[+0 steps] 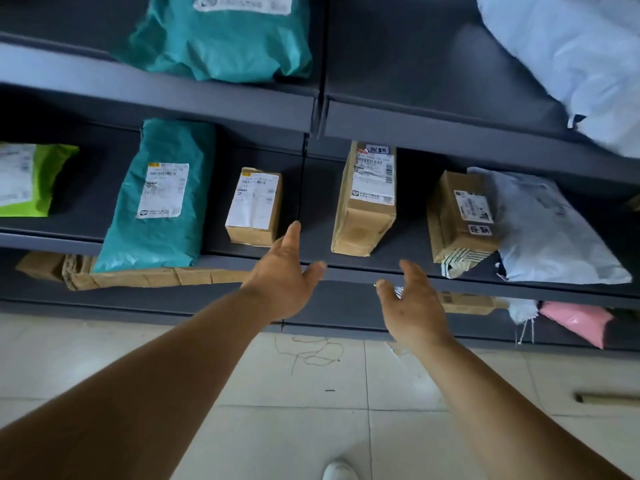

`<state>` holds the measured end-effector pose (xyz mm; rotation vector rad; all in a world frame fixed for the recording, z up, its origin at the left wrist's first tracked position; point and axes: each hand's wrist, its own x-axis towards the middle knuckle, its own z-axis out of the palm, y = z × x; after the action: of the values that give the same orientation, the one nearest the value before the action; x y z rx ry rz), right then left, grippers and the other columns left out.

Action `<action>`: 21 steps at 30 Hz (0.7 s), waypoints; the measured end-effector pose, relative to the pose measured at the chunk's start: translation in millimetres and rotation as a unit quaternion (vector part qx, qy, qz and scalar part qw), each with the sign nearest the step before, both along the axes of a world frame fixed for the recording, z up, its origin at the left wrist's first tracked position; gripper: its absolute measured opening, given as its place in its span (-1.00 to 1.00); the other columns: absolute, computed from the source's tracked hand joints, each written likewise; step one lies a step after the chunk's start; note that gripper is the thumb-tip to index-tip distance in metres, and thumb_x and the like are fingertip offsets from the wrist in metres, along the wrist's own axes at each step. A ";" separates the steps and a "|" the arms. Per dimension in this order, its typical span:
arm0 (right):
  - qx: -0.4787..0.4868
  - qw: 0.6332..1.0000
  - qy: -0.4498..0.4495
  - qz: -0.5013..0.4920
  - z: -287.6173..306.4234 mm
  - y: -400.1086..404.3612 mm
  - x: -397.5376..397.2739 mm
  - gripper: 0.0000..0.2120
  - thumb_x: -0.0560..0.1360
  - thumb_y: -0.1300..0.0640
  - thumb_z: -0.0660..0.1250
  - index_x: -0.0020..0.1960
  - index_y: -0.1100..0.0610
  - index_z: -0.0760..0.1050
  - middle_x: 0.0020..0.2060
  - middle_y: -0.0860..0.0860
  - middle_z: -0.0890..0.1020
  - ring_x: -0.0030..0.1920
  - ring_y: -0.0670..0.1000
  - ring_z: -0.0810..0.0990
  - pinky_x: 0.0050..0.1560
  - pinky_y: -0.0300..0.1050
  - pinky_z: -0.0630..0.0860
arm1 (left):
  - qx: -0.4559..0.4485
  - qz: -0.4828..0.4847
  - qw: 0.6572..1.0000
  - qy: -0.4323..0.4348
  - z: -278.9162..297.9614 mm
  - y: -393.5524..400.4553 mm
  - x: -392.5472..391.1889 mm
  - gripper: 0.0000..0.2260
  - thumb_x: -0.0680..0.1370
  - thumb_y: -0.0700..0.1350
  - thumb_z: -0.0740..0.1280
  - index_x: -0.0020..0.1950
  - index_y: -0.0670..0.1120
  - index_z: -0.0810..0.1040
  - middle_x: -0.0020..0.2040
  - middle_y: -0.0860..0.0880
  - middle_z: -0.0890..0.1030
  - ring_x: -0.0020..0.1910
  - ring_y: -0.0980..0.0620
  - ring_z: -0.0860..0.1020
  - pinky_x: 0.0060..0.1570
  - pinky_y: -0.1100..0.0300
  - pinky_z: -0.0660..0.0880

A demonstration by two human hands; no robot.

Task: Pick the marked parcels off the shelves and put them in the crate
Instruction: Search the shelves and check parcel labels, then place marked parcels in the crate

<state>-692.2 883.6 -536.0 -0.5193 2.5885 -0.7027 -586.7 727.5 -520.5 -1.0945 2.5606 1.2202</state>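
Observation:
A long cardboard parcel (pixel 365 202) with a white label and a handwritten mark lies on the middle shelf (pixel 415 237). My left hand (pixel 282 278) and my right hand (pixel 412 306) reach toward it with fingers spread, both just below and in front of the shelf edge, holding nothing. A small cardboard box (pixel 254 207) stands left of it, close to my left fingertips. To its right sits another cardboard box (pixel 460 216) with a handwritten mark. No crate is in view.
A teal mailer (pixel 159 199) and a green mailer (pixel 31 180) lie at the left of the middle shelf, a grey bag (pixel 550 230) at the right. The upper shelf holds a teal bag (pixel 225 36) and a pale bag (pixel 571 60). Flat cardboard (pixel 138 277) and a pink bag (pixel 575 322) lie below. String (pixel 311 351) lies on the tiled floor.

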 end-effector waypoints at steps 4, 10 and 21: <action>0.013 1.000 -0.015 0.002 -9.2 -5.8 -45.2 -0.40 0.61 -0.13 0.09 0.55 0.10 0.06 0.51 0.10 0.20 0.50 0.12 0.19 0.42 -0.03 0.18 | 0.036 0.061 0.997 0.025 -12.6 -3.7 -56.8 -0.35 0.61 0.17 0.11 0.57 0.05 -0.15 0.55 -0.03 0.14 0.42 -0.08 0.33 0.18 0.17 0.33; -0.081 0.996 -0.036 -0.001 -8.6 -44.1 -98.1 -0.43 0.62 -0.15 0.00 0.55 0.09 0.08 0.51 0.10 0.21 0.48 0.13 0.22 0.38 -0.08 0.21 | 0.043 0.109 0.992 0.035 -12.7 -14.7 -117.4 -0.47 0.65 0.13 -0.01 0.58 0.02 -0.05 0.54 -0.05 0.18 0.45 -0.09 0.28 0.28 0.16 0.26; -0.153 0.987 -0.047 0.001 -15.3 -48.4 -93.3 -0.66 0.66 0.04 0.03 0.33 0.12 0.42 0.19 0.09 0.58 0.17 0.14 0.51 -0.14 -0.24 0.26 | 0.069 0.150 0.983 0.077 -37.8 13.6 -116.5 -0.62 0.64 0.03 0.04 0.45 0.07 0.33 0.27 -0.08 0.53 0.12 -0.10 0.53 -0.04 0.19 0.41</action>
<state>-785.4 835.2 -551.3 -0.5649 2.4051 -1.1050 -703.2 741.0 -558.3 -1.4454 2.4324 1.5834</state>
